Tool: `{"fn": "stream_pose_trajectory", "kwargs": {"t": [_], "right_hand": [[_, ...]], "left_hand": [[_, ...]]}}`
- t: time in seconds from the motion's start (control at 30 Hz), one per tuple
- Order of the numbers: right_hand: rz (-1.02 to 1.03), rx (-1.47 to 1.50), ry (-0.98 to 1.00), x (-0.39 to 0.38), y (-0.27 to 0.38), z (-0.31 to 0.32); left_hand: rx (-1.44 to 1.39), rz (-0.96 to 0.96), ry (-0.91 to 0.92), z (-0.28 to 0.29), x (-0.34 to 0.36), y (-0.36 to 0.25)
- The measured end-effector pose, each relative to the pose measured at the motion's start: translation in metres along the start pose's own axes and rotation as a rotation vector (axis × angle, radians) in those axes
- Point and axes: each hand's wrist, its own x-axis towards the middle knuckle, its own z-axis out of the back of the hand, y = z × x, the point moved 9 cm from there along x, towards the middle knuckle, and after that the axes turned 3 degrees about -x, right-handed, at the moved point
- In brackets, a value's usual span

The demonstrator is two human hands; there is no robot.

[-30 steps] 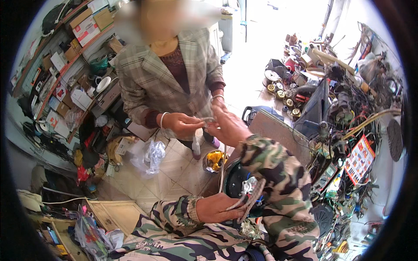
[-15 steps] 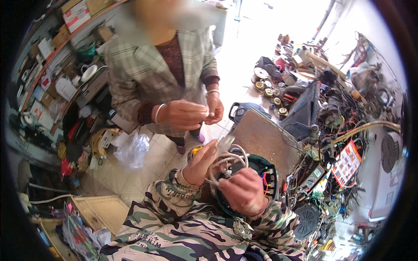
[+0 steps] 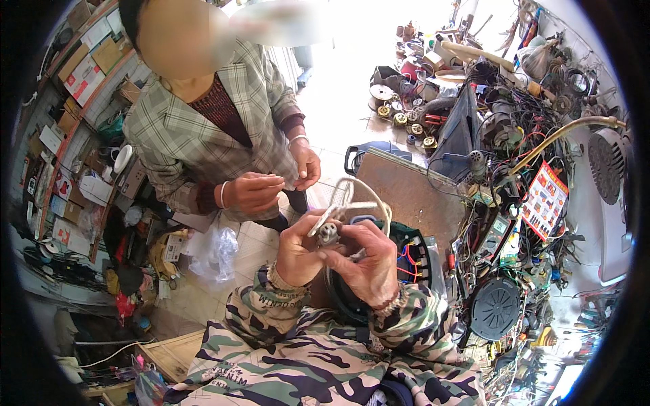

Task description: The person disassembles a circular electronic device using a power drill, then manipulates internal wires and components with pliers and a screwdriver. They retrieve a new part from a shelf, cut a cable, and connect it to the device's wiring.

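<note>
Between my left hand (image 3: pixel 301 249) and my right hand (image 3: pixel 369 262) is a small grey cord connector (image 3: pixel 328 235), its end with dark holes turned up toward me. The fingers of both hands close on it from either side. A whitish cord (image 3: pixel 379 197) loops above and beyond my fingers. Under my right hand sits a round dark green housing (image 3: pixel 425 271), open at the top, with red, blue and yellow wires (image 3: pixel 407 260) inside. My hands and sleeves cover much of that housing.
Opposite me stands a person in a plaid jacket (image 3: pixel 189 128), hands before the waist. Beyond the housing lies a worn brown board (image 3: pixel 399 183). Tangled parts and wires (image 3: pixel 501 122) heap up at right, near a black round grille (image 3: pixel 495 309). Shelves with boxes (image 3: pixel 84 74) line the left.
My hands have come together on the connector; before, the left was raised with fingers extended and the right held the coiled cord. The view has shifted, and the person opposite appears further left.
</note>
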Motion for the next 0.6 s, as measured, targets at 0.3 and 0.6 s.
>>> {"fn": "stream_pose_trajectory", "kwargs": {"t": [0.3, 0.6], "right_hand": [[0.133, 0.101, -0.255, -0.005, 0.006, 0.013], [0.209, 0.092, -0.318, -0.01, 0.006, 0.026]], "left_hand": [[-0.015, 0.021, -0.027, -0.001, -0.005, 0.006], [0.06, 0.054, -0.154, 0.017, -0.012, 0.023]]}}
